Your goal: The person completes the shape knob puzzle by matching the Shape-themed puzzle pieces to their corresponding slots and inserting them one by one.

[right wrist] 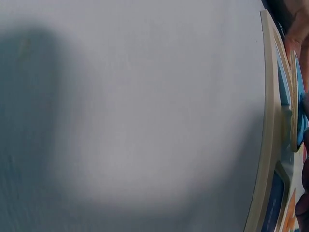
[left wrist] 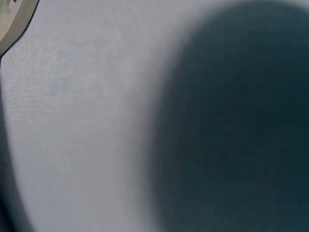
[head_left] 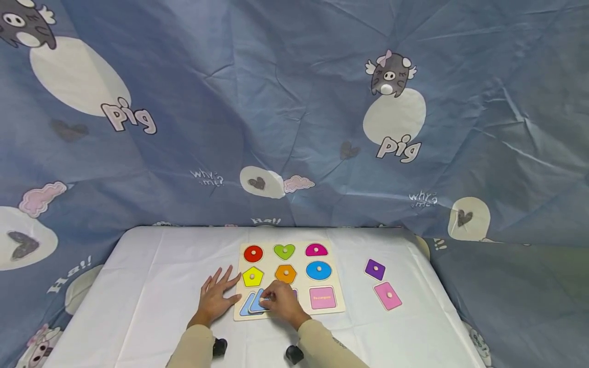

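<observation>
A pale wooden shape-puzzle board (head_left: 294,308) lies on the table. My right hand (head_left: 285,303) pinches a blue triangle puzzle piece (head_left: 256,305) over the board's near left corner. That piece sits offset to the right of the blue triangle recess (head_left: 245,309), partly covering it. In the right wrist view the triangle piece (right wrist: 294,111) shows edge-on above the board. Fingers spread, my left hand (head_left: 216,300) rests at the board's left edge. The left wrist view catches only a board corner (left wrist: 14,29). A purple recess is mostly hidden behind my right hand.
Right of the board lie a purple diamond piece (head_left: 375,270) and a pink rectangle piece (head_left: 388,296). Knobbed pieces fill the upper two rows, including a red circle (head_left: 248,256) and yellow pentagon (head_left: 256,281). The pink recess (head_left: 323,304) has no piece. A patterned blue curtain (head_left: 294,128) hangs behind.
</observation>
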